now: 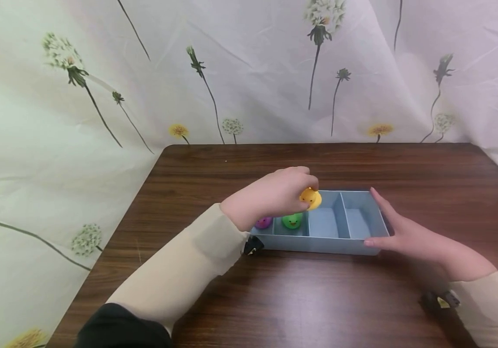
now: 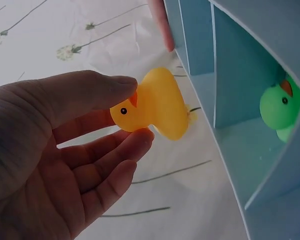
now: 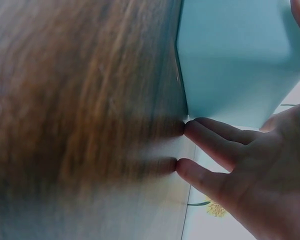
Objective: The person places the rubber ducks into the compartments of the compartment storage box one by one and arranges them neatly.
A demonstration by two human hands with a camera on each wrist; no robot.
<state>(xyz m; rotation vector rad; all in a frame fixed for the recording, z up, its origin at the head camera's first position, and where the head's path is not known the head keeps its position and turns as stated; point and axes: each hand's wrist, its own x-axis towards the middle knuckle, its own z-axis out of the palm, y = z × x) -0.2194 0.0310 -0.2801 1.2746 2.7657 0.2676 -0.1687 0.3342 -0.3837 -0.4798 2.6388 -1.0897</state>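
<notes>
In the head view, my left hand [image 1: 275, 191] is over a light blue divided box [image 1: 318, 244], holding a yellow rubber duck [image 1: 312, 198]. The left wrist view shows the thumb and fingertips pinching the duck [image 2: 165, 107] by its head, its body pointing away from the palm. A green duck [image 1: 292, 221] sits in one compartment, and a purple-pink duck [image 1: 264, 222] is in the one to its left, partly covered by my left wrist. My right hand [image 1: 410, 237] grips the box's right end, thumb at the front wall and index finger at the back corner; its other fingers touch the table.
The box stands on a dark brown wooden table [image 1: 318, 295]; thin walls split it into several compartments. Behind and left of the table hangs a white cloth [image 1: 257, 77] printed with dandelions. Small dark devices [image 1: 253, 245] are strapped at both wrists.
</notes>
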